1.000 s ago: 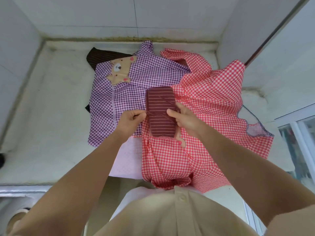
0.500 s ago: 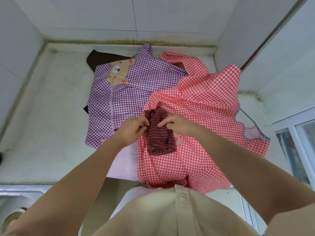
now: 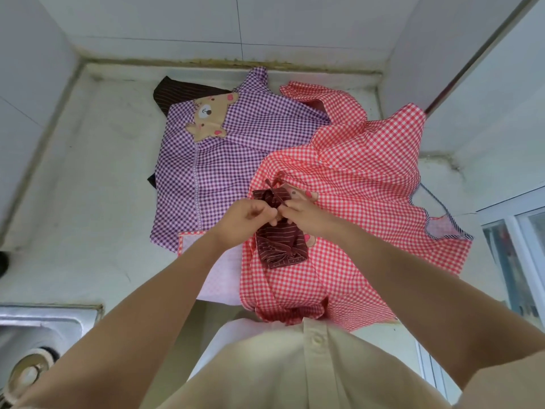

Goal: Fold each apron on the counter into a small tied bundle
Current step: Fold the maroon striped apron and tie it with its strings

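Note:
A dark maroon striped apron, folded into a small bundle, lies on top of the red gingham apron. My left hand and my right hand meet over the bundle's middle, each pinching its thin maroon tie, whose ends stick up just beyond my fingers. A purple gingham apron with a bear patch lies spread to the left, overlapping the red one. A dark brown striped cloth shows from under the purple apron's far corner.
The white counter is walled at the back, left and right. A steel sink with a drain sits at the near left. A window frame stands at the right. The red apron hangs over the counter's front edge.
The flat striped strip has been rolled into a short bundle and drawn nearer to me. Both hands have closed in over its middle and now pinch the tie.

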{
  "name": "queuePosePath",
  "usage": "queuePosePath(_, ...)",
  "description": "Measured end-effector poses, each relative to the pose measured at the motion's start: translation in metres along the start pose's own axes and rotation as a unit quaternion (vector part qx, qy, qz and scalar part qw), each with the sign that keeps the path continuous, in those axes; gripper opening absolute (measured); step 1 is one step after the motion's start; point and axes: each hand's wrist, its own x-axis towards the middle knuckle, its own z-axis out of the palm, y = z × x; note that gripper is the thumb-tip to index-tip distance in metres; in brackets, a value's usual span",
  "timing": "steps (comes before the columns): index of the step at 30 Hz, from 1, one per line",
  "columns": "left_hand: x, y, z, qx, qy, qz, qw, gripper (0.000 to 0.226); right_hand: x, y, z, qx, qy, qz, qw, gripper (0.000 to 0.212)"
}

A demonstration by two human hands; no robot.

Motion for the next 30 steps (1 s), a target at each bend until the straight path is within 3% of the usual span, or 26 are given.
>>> queuePosePath(1, 0.001, 0.000, 0.007, -0.049, 0.016, -0.024, 0.998, 0.024, 0.000, 0.000, 0.004, 0.036, 0.016, 0.011, 0.999, 0.016)
queuePosePath(4, 0.006, -0.009, 0.019, -0.118, 0.080, -0.077, 0.987, 0.023, 0.000, 0.004, 0.012, 0.145, 0.081, 0.039, 0.985, 0.038)
queuePosePath(5, 0.007, -0.012, 0.021, -0.130, 0.083, -0.092, 0.984, 0.026, -0.003, 0.006, 0.013, 0.152, 0.098, 0.029, 0.983, 0.034)
queuePosePath(8, 0.005, -0.020, 0.024, -0.108, 0.072, -0.092, 0.987, 0.052, -0.015, 0.010, 0.012, 0.124, 0.098, -0.031, 0.987, 0.020)
queuePosePath(13, 0.001, -0.020, 0.029, -0.088, 0.051, -0.043, 0.994, 0.066, -0.008, 0.031, 0.020, -0.011, 0.093, -0.123, 0.988, 0.015)
queuePosePath(19, 0.001, -0.018, 0.032, -0.028, 0.045, 0.020, 0.998, 0.022, -0.008, 0.028, 0.020, 0.100, 0.123, -0.075, 0.984, 0.006)
queuePosePath(24, 0.001, -0.020, 0.037, 0.061, 0.064, 0.061, 0.994, 0.026, -0.013, 0.024, 0.021, 0.158, 0.143, -0.020, 0.977, 0.031)
queuePosePath(27, 0.000, -0.022, 0.036, 0.120, 0.057, 0.078, 0.988, 0.026, -0.013, 0.022, 0.019, 0.121, 0.116, -0.067, 0.984, 0.058)
queuePosePath(29, 0.000, -0.022, 0.034, 0.148, 0.054, 0.079, 0.984, 0.024, -0.012, 0.021, 0.018, 0.085, 0.107, -0.082, 0.987, 0.056)
queuePosePath(30, 0.000, -0.021, 0.034, 0.166, 0.051, 0.077, 0.982, 0.021, -0.011, 0.021, 0.018, 0.063, 0.108, -0.083, 0.989, 0.046)
